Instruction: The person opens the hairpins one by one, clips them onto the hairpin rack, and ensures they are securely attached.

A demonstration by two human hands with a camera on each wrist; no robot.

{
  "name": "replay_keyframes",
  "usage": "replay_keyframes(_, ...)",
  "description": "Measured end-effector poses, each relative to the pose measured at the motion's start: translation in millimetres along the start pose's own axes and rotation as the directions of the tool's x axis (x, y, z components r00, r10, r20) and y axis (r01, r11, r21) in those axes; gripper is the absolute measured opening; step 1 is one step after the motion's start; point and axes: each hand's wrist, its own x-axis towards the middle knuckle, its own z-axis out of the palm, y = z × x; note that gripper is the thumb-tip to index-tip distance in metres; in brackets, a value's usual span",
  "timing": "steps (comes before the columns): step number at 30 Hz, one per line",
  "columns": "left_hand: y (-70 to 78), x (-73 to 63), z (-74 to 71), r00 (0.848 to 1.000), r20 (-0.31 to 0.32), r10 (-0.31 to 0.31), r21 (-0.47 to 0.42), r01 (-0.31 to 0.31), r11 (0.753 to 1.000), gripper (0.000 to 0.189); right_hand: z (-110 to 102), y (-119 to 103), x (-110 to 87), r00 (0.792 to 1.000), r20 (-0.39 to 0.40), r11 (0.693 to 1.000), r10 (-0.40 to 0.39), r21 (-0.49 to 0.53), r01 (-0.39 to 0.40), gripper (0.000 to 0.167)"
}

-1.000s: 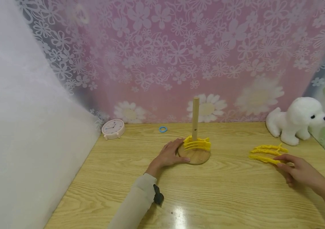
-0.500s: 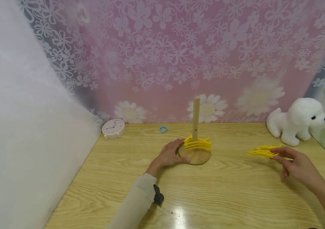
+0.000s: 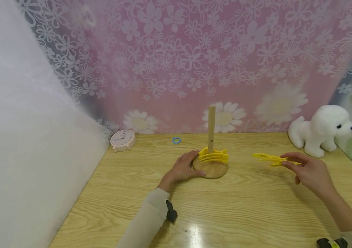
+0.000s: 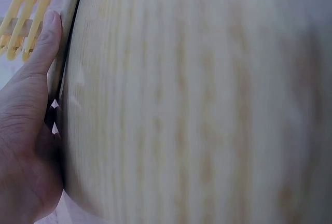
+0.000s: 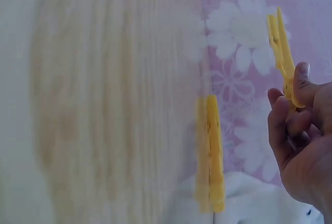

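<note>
The yellow clip (image 5: 285,47) is up off the table (image 3: 241,199), to the right of the wooden stand and well apart from it, its free end pointing toward the rod (image 3: 211,127). I see the right hand (image 3: 310,174) pinching it by one end between thumb and fingers, while a second yellow clip (image 5: 214,154) lies on the table below. At the stand, the left hand (image 3: 182,168) grips the round wooden base (image 3: 213,170), thumb at the near edge, and three yellow clips (image 3: 214,157) sit side by side low on the upright rod. Farther out I have a blue ring (image 3: 176,140), a pale clock (image 3: 122,139) and a white toy dog (image 3: 316,132). My worry is the pinch: it takes only one end, so a bump could make the clip swivel or drop. Were the left hand to let go, I judge a sideways knock on the tall rod could slide or tip the base. Some of this I can't read — the right hand covers the clip's held end, the left fingertips beyond the base are hidden, and the left wrist feed is mostly blurred tabletop, with the three clips cut off at its corner. How firmly those three bite the rod, I cannot tell.
</note>
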Motion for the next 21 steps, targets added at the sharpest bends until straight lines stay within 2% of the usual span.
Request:
replay_keyframes(5, -1.3, 1.6, 1.2, 1.000, 0.005, -0.002, 0.009, 0.002, 1.000, 0.097, 13.0, -15.6, 6.8, 0.998, -0.034, 0.999, 0.050, 0.012, -0.049, 0.041)
replay_keyframes(10, -3.5, 3.1, 1.8, 1.000, 0.008, -0.003, 0.013, 0.003, 1.000, 0.096, 31.5, -31.4, 15.5, 0.997, -0.054, 0.995, 0.048, 0.086, -0.044, 0.038)
replay_keyframes(15, -4.4, 4.2, 1.1, 1.000, 0.013, -0.003, 0.017, 0.003, 1.000, 0.097, 53.5, -49.6, 26.6, 0.996, -0.083, 0.986, 0.014, 0.166, 0.000, 0.031)
replay_keyframes(21, -2.5, 1.2, 1.7, 1.000, 0.007, -0.006, 0.000, 0.006, 1.000, 0.095, 82.5, -63.7, 40.4, 0.992, -0.107, 0.991, -0.060, 0.113, 0.072, 0.021)
